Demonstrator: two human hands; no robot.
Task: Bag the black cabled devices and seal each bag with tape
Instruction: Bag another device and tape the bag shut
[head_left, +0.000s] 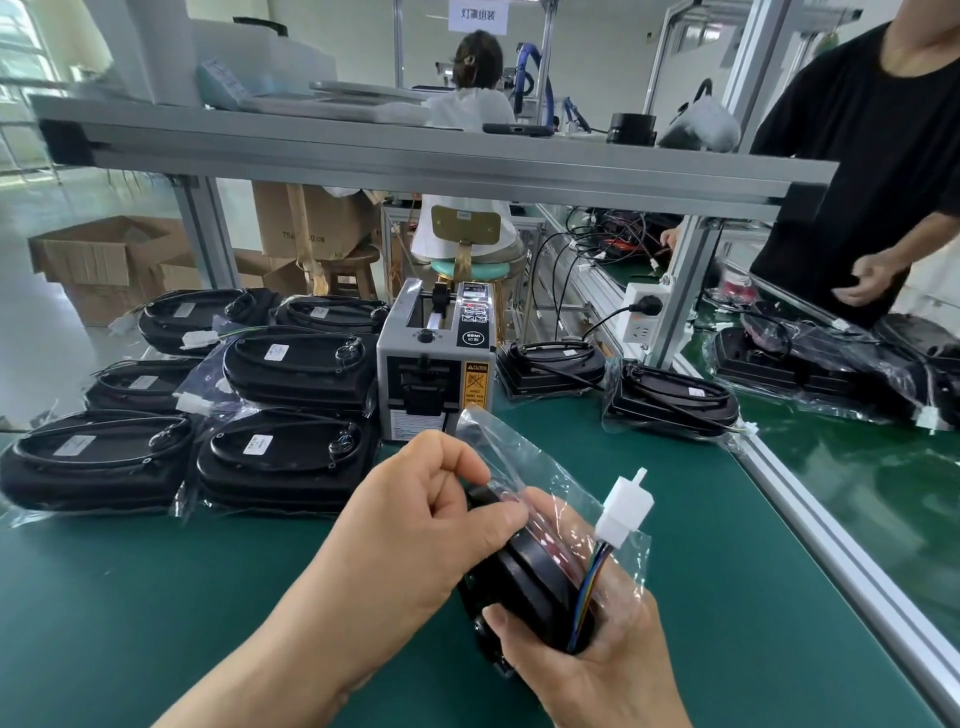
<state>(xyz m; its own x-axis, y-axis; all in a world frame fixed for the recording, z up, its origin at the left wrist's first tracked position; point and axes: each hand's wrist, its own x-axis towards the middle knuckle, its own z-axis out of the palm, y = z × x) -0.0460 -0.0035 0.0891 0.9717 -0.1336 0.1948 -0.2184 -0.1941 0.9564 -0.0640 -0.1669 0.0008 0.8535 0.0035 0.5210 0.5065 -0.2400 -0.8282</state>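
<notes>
**Device Bagged at the Bench**

A black cabled device (524, 577) is gripped from beneath by the right hand (597, 670) over the green mat (156, 597). The clear bag (519, 457) is pinched at its edge by the left hand (415, 525) (a white connector (626, 506) protrudes to the right). Bare mat is seen left of the grip, and the tape dispenser (436, 364) stands just beyond it.

Factory packing line, aluminium-framed benches (727, 571)

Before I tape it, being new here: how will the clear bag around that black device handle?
Likely floppy: the clear bag crumples where the left hand pinches it. Probably slippery, given its glossy sheen over the black device.
</notes>
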